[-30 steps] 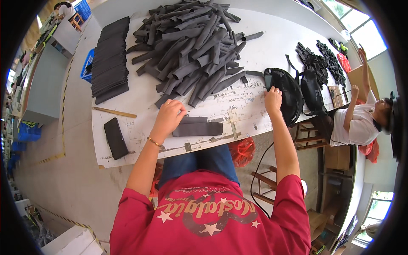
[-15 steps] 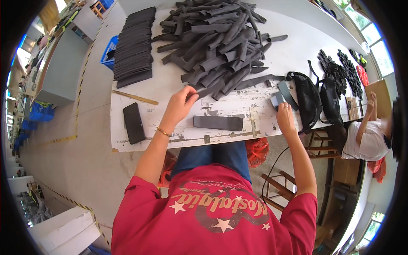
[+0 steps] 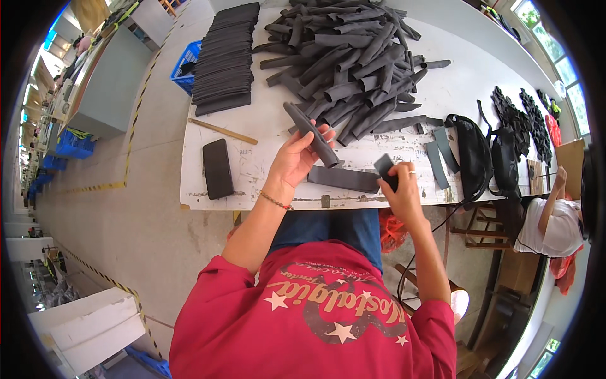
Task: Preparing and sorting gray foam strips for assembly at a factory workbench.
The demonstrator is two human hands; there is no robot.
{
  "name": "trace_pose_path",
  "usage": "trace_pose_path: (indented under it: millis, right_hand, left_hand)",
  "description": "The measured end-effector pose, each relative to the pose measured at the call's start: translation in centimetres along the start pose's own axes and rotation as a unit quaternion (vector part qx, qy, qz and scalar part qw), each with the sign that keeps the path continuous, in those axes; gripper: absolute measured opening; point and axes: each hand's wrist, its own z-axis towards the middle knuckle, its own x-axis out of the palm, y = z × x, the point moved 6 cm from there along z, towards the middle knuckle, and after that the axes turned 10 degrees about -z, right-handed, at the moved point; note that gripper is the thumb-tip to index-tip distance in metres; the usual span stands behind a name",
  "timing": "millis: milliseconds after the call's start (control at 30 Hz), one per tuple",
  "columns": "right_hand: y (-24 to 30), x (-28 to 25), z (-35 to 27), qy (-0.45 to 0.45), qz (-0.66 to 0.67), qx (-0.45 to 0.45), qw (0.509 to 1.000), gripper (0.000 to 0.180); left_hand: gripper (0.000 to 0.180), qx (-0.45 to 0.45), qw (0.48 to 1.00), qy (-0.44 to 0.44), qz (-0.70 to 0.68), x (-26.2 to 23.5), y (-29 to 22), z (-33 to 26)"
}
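My left hand (image 3: 297, 161) is closed around a dark grey fabric tube (image 3: 302, 123), lifted off the table and slanting down to the right. The tube's lower end is open. Beside it, my right hand (image 3: 404, 192) pinches a small grey-blue flat piece (image 3: 382, 164); the fingers hide part of it. Under both hands a flattened dark grey fabric tube (image 3: 344, 179) lies near the table's front edge. A large heap of similar fabric tubes (image 3: 353, 57) is beyond my hands. Two grey-blue strips (image 3: 437, 165) rest to the right of my right hand.
On the left of the white table (image 3: 271, 183) are a black phone (image 3: 218, 169), a wooden stick (image 3: 224, 131) and a stack of flattened tubes (image 3: 222, 60). A blue basket (image 3: 185, 69) stands behind. Black pouches (image 3: 467, 158) lie right; a co-worker (image 3: 548, 224) sits beyond.
My left hand has lifted a fabric tube from the heap's near edge. My right hand has moved left, away from the grey-blue strips, carrying a small grey-blue piece. The view has shifted slightly.
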Motion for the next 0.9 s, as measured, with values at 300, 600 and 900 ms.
trace_pose_path:
  millis: [300,600,900]
  right_hand:
    - [4.8,-0.6,-0.4,-0.015,0.052,-0.024,0.998,0.049]
    - [7.1,-0.9,0.5,-0.100,-0.017,-0.071,0.992,0.027]
    - [8.3,-1.4,0.7,-0.169,-0.094,-0.108,0.975,0.023]
  left_hand:
    - [0.033,-0.058,0.998,0.023,-0.024,1.6,1.9,-1.1]
    - [0.038,-0.055,0.998,0.009,-0.017,1.8,2.9,-0.7]
    - [0.035,-0.036,0.999,0.011,0.024,3.0,2.8,-1.9]
